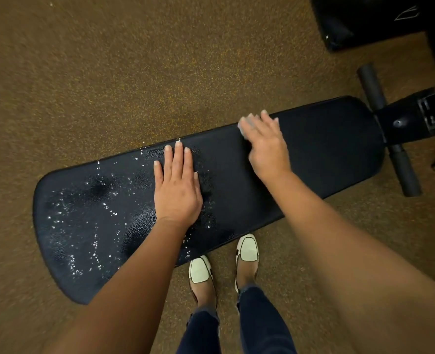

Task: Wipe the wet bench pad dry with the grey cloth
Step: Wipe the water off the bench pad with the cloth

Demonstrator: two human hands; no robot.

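So the right hand (264, 144) presses the grey cloth (245, 123) flat-fingered on the bench pad (326, 139)'s dry-looking end, the left hand (176, 182) rests open mid-pad, and next I'd sweep toward the droplets (93, 226).

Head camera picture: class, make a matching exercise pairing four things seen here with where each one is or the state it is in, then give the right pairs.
Things:
1. Left hand
2. Small grey cloth
3. Long black padded bench pad
4. Pair of cream flat shoes

Places or states:
A. On the brown speckled floor, beside the pad's near edge
B. Beaded with water droplets at its left end
C. Under the right hand
D. Flat on the wet part, holding nothing

Pairs: 1-D, 2-C, 3-B, 4-A
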